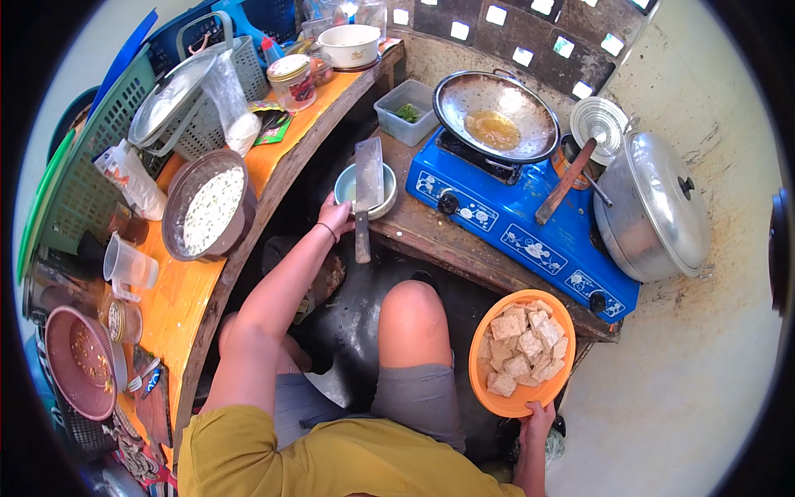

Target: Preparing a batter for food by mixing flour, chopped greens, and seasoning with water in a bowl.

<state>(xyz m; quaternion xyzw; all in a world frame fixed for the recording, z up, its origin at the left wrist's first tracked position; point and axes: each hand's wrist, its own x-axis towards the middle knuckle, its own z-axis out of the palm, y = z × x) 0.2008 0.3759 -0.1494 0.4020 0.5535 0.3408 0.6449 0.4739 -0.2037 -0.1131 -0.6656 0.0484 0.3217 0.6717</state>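
My left hand (334,217) is closed on the near left edge of a small pale blue bowl (386,207). Across that bowl lies a cleaver (369,176), its broad blade pointing away and its dark handle toward me. Low on the right, my right hand (539,419) grips the near rim of an orange bowl (483,389). Pale, rough-cut chunks (528,346) that look like tempeh are heaped in it. The fingers under both bowls are partly hidden.
A blue gas stove (530,236) carries a wok (447,95) with oil; a wooden-handled tool (566,180) leans there. Right of it stands a lidded pot (642,207). Along the left, an orange-topped table (199,282) holds a brown bowl (174,219) of white batter with green bits.
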